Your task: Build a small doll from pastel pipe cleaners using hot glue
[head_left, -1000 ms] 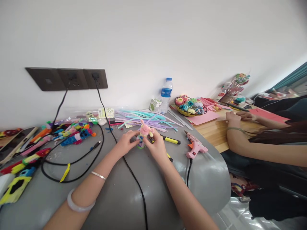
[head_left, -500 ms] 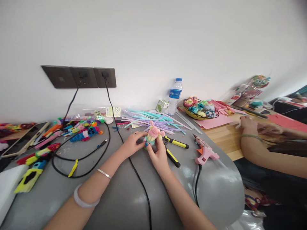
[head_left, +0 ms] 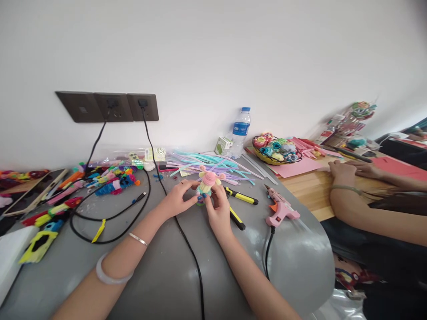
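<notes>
Near the middle of the grey table [head_left: 167, 275], the left hand [head_left: 175, 202] and right hand [head_left: 218, 211] pinch a small pink-topped figure [head_left: 207, 183] between closed fingertips, so a slip could topple it onto the black cable [head_left: 187, 242] or pliers [head_left: 238, 204] alongside

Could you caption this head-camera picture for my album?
Left hand and right hand hold a small pastel figure above a cluttered grey table.

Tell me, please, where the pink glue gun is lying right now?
The pink glue gun lies on the grey table, right of the right hand, beside the yellow-handled pliers.
</notes>
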Available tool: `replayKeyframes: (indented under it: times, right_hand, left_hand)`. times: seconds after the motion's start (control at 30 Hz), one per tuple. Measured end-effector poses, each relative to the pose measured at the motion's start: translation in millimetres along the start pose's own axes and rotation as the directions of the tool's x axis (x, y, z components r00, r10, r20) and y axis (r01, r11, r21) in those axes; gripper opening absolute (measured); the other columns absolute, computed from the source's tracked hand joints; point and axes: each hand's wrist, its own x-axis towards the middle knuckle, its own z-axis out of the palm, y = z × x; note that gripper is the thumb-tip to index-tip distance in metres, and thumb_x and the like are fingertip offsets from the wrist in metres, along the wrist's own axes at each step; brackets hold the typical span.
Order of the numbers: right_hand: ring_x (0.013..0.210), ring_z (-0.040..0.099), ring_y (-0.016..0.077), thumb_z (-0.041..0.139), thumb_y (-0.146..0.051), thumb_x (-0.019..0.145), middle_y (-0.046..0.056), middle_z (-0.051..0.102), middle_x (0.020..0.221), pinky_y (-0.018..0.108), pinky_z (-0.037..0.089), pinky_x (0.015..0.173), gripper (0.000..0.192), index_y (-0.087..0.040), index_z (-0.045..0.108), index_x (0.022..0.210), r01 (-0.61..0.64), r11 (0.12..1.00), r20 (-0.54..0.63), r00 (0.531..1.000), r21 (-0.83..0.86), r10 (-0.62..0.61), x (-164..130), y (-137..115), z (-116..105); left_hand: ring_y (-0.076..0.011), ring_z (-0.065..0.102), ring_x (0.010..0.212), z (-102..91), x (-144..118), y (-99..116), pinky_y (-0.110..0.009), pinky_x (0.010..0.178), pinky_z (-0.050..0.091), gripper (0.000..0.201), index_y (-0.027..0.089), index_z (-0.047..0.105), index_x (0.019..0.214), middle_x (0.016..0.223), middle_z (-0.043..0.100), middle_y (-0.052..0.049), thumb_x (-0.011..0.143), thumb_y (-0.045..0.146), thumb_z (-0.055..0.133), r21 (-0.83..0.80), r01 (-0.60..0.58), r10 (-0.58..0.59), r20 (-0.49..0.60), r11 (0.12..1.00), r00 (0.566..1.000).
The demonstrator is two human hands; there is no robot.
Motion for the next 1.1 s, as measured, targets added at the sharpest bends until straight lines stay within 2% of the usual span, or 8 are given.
replayKeyframes:
  times: [0.07,0.17,0.3,0.47,0.6,0.77,0.9,1.1]
  right_hand:
    - [0.103,0.059,0.0234,0.053,-0.027,0.096,0.009,0.061,0.110,0.037,0.052,0.087,0.024,-0.024,0.061,0.119,-0.004,0.998,0.023,1.000,0.064,0.002,1.4,-1.0,-0.1]
    - [0.107,0.060,0.0237,0.055,-0.024,0.095,0.009,0.063,0.114,0.039,0.051,0.092,0.026,-0.026,0.061,0.120,-0.014,0.989,0.058,0.998,0.146,0.006,3.1,-2.6,-0.5]
    - [0.106,0.061,0.0244,0.056,-0.022,0.093,0.009,0.066,0.110,0.041,0.049,0.095,0.022,-0.025,0.063,0.113,-0.013,0.994,0.077,0.997,0.111,0.005,4.5,-3.5,-1.2]
    - [0.100,0.061,0.0234,0.056,-0.022,0.091,0.008,0.066,0.107,0.038,0.049,0.089,0.021,-0.023,0.063,0.111,-0.034,0.997,0.052,0.998,0.067,0.030,5.4,-4.9,-1.5]
    - [0.098,0.062,0.0223,0.057,-0.022,0.090,0.008,0.065,0.107,0.037,0.052,0.084,0.022,-0.023,0.062,0.112,-0.044,0.994,0.069,0.997,0.104,0.037,5.0,-4.8,0.5]
    - [0.105,0.066,0.0218,0.060,-0.019,0.086,0.009,0.065,0.113,0.036,0.056,0.088,0.030,-0.023,0.059,0.116,-0.094,0.970,0.072,0.994,0.223,0.080,3.2,-1.3,5.2]
    - [0.105,0.068,0.0210,0.062,-0.018,0.084,0.008,0.068,0.112,0.035,0.058,0.089,0.030,-0.024,0.060,0.113,-0.119,0.961,0.069,0.992,0.250,0.105,2.8,-0.8,6.1]
    - [0.104,0.069,0.0211,0.065,-0.021,0.082,0.008,0.069,0.110,0.036,0.060,0.089,0.027,-0.024,0.060,0.109,-0.156,0.949,0.075,0.987,0.274,0.140,3.4,-0.2,4.4]
  left_hand:
    - [-0.0253,0.065,0.111,-6.5,0.0,2.3,-0.036,0.096,0.051,0.032,0.018,0.065,0.119,0.119,0.071,-0.012,0.091,0.032,0.057,-0.031,-0.005,0.005,-0.002,1.000,1.000]
    - [-0.0237,0.067,0.104,-12.9,1.1,2.8,-0.034,0.091,0.052,0.031,0.018,0.067,0.117,0.116,0.073,-0.011,0.095,0.034,0.051,-0.087,0.012,-0.015,-0.032,0.996,0.999]
    - [-0.0228,0.068,0.097,-10.8,3.1,-1.9,-0.031,0.083,0.052,0.031,0.017,0.069,0.114,0.110,0.074,-0.010,0.090,0.035,0.059,-0.134,0.032,-0.046,-0.101,0.990,0.994]
    - [-0.0220,0.066,0.097,-1.7,5.5,-6.8,-0.031,0.080,0.051,0.030,0.017,0.069,0.111,0.110,0.074,-0.010,0.087,0.032,0.062,-0.197,0.053,-0.073,-0.095,0.979,0.993]
    - [-0.0224,0.065,0.100,3.1,6.4,-6.8,-0.032,0.083,0.050,0.033,0.018,0.069,0.114,0.114,0.073,-0.009,0.084,0.031,0.065,-0.220,0.066,-0.093,-0.117,0.973,0.989]
    - [-0.0233,0.067,0.101,3.5,4.5,-4.2,-0.035,0.089,0.053,0.043,0.016,0.067,0.119,0.116,0.072,-0.011,0.080,0.033,0.071,-0.334,0.095,-0.137,-0.103,0.938,0.985]
    - [-0.0257,0.067,0.105,2.5,2.7,-2.5,-0.040,0.095,0.054,0.049,0.014,0.066,0.123,0.123,0.070,-0.014,0.079,0.035,0.073,-0.391,0.105,-0.154,-0.095,0.914,0.983]
    - [-0.0279,0.069,0.109,4.0,2.1,0.6,-0.042,0.098,0.054,0.051,0.015,0.067,0.125,0.118,0.074,-0.011,0.079,0.039,0.072,-0.421,0.121,-0.166,-0.071,0.899,0.984]
